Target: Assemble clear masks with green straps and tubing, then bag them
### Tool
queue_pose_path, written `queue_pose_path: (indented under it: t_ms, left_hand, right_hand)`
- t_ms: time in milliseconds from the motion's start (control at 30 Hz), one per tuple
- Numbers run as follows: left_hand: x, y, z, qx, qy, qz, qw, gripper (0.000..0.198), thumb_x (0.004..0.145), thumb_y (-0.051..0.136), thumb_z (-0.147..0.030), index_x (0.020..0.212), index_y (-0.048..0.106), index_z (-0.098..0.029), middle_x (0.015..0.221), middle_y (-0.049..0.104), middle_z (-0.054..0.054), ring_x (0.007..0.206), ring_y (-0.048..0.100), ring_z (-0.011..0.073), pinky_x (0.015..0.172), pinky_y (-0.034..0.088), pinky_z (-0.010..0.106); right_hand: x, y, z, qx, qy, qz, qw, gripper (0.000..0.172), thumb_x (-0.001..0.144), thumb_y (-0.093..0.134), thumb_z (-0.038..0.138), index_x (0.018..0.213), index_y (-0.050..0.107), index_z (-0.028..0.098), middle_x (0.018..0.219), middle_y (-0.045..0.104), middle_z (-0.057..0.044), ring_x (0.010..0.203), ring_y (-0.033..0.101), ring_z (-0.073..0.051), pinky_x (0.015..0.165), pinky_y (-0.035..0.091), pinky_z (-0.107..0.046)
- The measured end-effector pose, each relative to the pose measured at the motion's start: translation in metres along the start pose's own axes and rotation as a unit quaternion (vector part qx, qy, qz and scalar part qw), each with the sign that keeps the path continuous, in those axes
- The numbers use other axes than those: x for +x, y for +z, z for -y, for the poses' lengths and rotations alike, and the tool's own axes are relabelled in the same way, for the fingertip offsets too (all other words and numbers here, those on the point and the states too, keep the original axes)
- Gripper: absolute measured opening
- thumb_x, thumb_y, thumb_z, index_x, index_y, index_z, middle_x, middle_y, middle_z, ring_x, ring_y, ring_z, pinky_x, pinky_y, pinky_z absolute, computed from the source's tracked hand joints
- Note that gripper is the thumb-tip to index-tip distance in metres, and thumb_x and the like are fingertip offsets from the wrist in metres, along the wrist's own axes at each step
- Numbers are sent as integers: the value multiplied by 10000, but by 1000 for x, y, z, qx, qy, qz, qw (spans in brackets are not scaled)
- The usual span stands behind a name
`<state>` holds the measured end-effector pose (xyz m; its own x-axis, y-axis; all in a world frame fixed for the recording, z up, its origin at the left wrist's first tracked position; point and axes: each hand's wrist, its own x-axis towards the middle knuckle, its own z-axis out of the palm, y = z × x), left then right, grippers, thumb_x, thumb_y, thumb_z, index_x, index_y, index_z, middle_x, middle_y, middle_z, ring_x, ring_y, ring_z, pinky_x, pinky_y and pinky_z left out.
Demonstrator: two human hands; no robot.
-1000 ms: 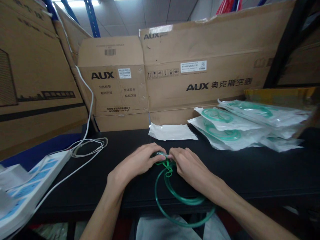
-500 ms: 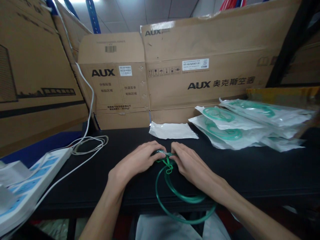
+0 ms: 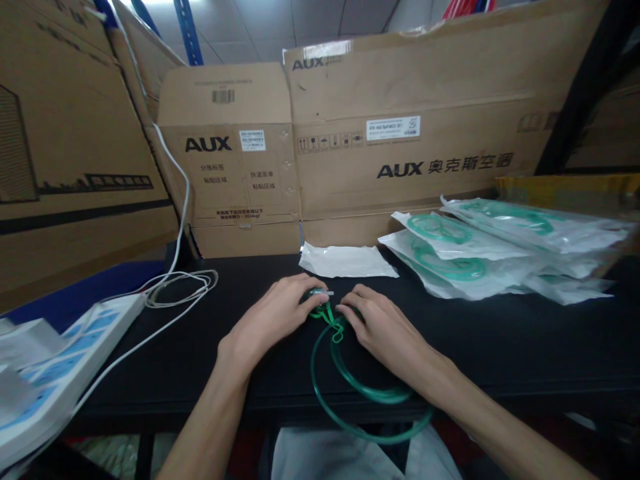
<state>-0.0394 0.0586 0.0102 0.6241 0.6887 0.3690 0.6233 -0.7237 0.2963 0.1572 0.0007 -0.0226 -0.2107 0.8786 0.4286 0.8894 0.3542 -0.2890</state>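
Observation:
Between the thumb and fingers of my left hand is a small clear connector, its pale tip pointing right. A bright green elastic strap hangs below it. My right hand is just to the right, apart from the connector, with its fingers curled in around the green tubing; the gripped part is mostly hidden. Loops of this tubing hang from the hands over the table's front edge.
A flat white pouch lies behind my hands on the black table. Packaged green tubing is stacked at the right. At the left are a white power strip and looped white cable. Cardboard panels stand behind.
My hands have drawn slightly apart, leaving a gap where they met at the connector. The connector's pale tip now shows, and my right fingers have shifted right.

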Motion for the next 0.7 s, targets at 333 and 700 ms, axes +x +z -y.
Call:
queue_pose_path:
  t_ms: [333, 700]
  left_hand:
    - [-1, -10, 0, 88, -93, -103, 986, 295, 1022, 530, -307, 1246, 702, -222, 1256, 708, 100, 1178, 641, 289, 1034, 462, 410]
    - [1, -6, 1, 46, -79, -84, 992, 309, 964, 629, -375, 1240, 698, -255, 1231, 741, 70, 1153, 674, 276, 1011, 476, 371]
  right_hand:
    - [1, 1, 1, -52, 21, -12, 998, 244, 1019, 540, 236, 1035, 775, 175, 1020, 732, -113, 960, 706, -275, 830, 504, -364]
    - [-17, -22, 22, -57, -86, -51, 993, 191, 967, 634, 198, 1116, 753, 213, 1125, 731, -106, 1025, 698, -299, 861, 543, -436]
